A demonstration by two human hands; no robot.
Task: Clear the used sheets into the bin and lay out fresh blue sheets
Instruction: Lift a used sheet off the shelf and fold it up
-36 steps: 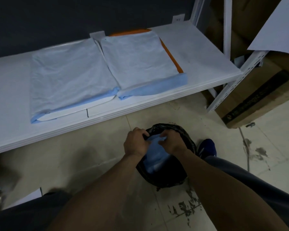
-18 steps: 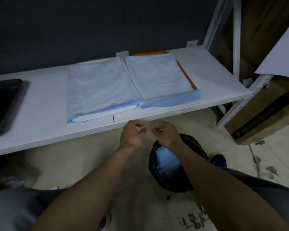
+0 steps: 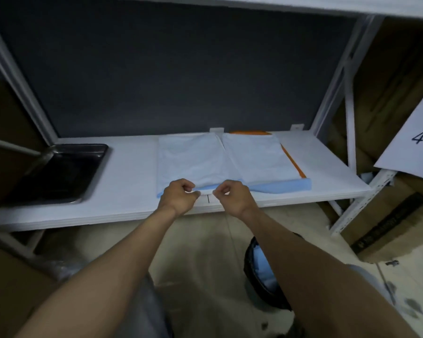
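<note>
- A person's two bare forearms reach forward over a tiled floor to a low white shelf (image 3: 122, 201) with a dark back panel.
- Two pale blue folded sheets lie side by side, touching, in the middle of the shelf: the left folded sheet (image 3: 188, 159) and the right folded sheet (image 3: 254, 157).
- An orange board (image 3: 294, 164) shows along the right side of the right folded sheet, underneath it.
- The left hand (image 3: 177, 198) has its fingers curled and pinches the near edge of the left folded sheet.
- The right hand (image 3: 233, 197) is curled at the same edge, just beside the left hand; whether it grips the sheet cannot be told.
- A black bin (image 3: 253, 281) stands on the floor below the right forearm, with a crumpled blue sheet (image 3: 261, 258) inside it.
- A black metal tray (image 3: 66, 174) rests on the shelf's left end, well apart from the sheets.
- To the right are a cardboard box (image 3: 388, 230) and a white paper sign (image 3: 415, 142) marked with a "4".
</note>
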